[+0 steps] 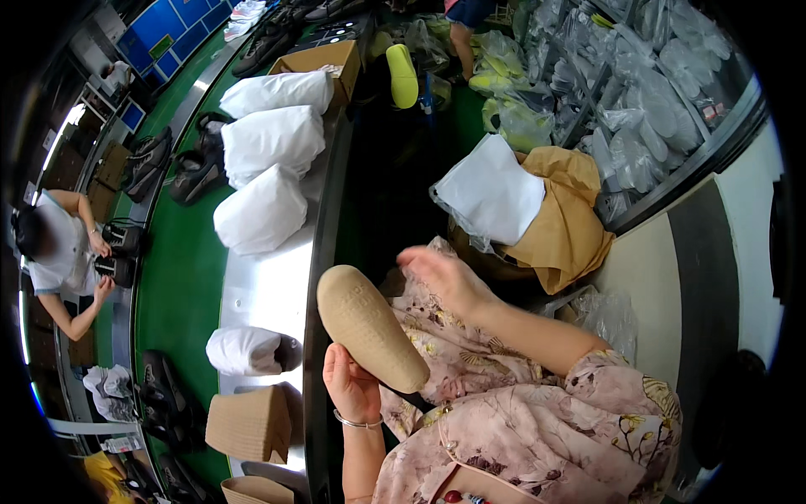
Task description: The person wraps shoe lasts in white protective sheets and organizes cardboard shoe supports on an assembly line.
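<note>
Tan form in left hand, right hand free beside it

Item 1, nearest on my feed: floral shirt (537,428), lower right of centre.
Item 2: left hand (354,393), lower centre, bracelet (357,422) at the wrist. I read its grip as clamped on the tan form's lower-left edge.
Item 3: tan form (369,328), centre of the frame, tilted, its rounded end toward upper left.
Item 4: right hand (443,279), just right of the form and apart from it, fingers loosely bent and slightly blurred.
Item 5: metal ledge (281,307), left of centre. I count on it a cardboard piece (243,422), a small white bundle (242,351) and three large white bundles (260,210).
Item 6: brown paper (571,223) against a white sheet (491,189), right of centre.
Item 7: green belt (172,277), left, bearing dark shoes (197,176).
Item 8: yellow-green sole (402,77), upper centre.
Item 9: clear bags (663,109), upper right.
Item 10: co-worker (63,256), far left, hands at dark footwear.
</note>
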Demonstrator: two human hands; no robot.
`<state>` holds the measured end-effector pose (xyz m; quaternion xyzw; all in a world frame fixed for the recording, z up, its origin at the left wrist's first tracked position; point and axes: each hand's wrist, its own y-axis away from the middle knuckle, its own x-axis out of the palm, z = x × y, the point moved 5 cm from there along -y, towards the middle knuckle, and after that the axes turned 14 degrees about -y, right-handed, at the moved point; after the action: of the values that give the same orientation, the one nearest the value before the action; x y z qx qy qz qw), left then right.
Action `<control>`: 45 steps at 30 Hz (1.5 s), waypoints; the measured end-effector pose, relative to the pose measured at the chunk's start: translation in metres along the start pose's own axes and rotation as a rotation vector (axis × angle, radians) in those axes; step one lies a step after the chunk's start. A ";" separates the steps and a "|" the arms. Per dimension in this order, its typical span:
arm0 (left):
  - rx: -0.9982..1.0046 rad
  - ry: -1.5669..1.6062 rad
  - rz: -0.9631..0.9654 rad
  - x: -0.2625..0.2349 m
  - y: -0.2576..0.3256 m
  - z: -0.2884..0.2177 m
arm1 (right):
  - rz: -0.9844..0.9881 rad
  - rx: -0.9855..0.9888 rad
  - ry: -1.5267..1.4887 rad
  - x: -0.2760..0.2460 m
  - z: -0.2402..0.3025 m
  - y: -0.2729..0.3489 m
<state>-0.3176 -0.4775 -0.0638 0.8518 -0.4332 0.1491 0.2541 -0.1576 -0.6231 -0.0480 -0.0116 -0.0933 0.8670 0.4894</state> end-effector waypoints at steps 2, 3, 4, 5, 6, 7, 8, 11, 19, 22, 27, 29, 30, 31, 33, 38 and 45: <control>-0.077 -0.070 -0.014 0.013 -0.013 0.012 | -0.322 0.158 -0.104 -0.087 -0.068 -0.019; -0.114 -0.065 -0.083 0.020 -0.018 0.018 | -0.416 0.137 0.038 -0.131 -0.103 -0.026; -0.151 -0.063 -0.155 0.029 -0.020 0.023 | -0.508 0.119 0.179 -0.168 -0.136 -0.031; -0.183 -0.059 -0.226 0.035 -0.026 0.028 | -0.551 0.139 0.299 -0.194 -0.163 -0.037; -0.189 -0.007 -0.195 0.028 -0.033 0.039 | -0.587 0.160 0.417 -0.211 -0.184 -0.046; -0.197 0.045 -0.168 0.010 -0.038 0.057 | -0.556 0.214 0.455 -0.218 -0.203 -0.055; -0.209 0.099 -0.134 0.004 -0.045 0.069 | -0.553 0.252 0.541 -0.223 -0.227 -0.062; -0.282 0.009 -0.242 0.006 -0.061 0.086 | -0.491 0.435 0.696 -0.233 -0.284 -0.089; -0.396 -0.059 -0.295 0.020 -0.111 0.104 | -0.612 0.617 0.975 -0.253 -0.346 -0.130; -0.437 -0.064 -0.317 0.022 -0.124 0.110 | -0.608 0.505 1.075 -0.247 -0.354 -0.128; -0.407 -0.061 -0.262 0.027 -0.141 0.116 | -0.678 0.287 0.969 -0.257 -0.353 -0.115; -0.399 -0.078 -0.238 0.026 -0.145 0.121 | -0.685 0.266 0.893 -0.263 -0.345 -0.113; -0.403 -0.089 -0.225 0.022 -0.148 0.125 | -0.680 0.222 0.768 -0.269 -0.344 -0.110; -0.405 -0.104 -0.207 0.022 -0.151 0.127 | -0.680 0.176 0.641 -0.281 -0.344 -0.105; -0.388 -0.162 -0.200 0.027 -0.156 0.128 | -0.607 0.511 0.205 -0.290 -0.338 -0.101; -0.342 -0.242 -0.181 0.044 -0.180 0.139 | -0.356 0.342 -0.239 -0.229 -0.177 -0.085; -0.235 -0.153 -0.074 0.077 -0.175 0.164 | 0.187 0.178 0.076 -0.123 -0.033 -0.016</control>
<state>-0.1250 -0.5342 -0.2160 0.8404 -0.4342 0.0223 0.3237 -0.0768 -0.7146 -0.0869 -0.0097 0.0038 0.9126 0.4086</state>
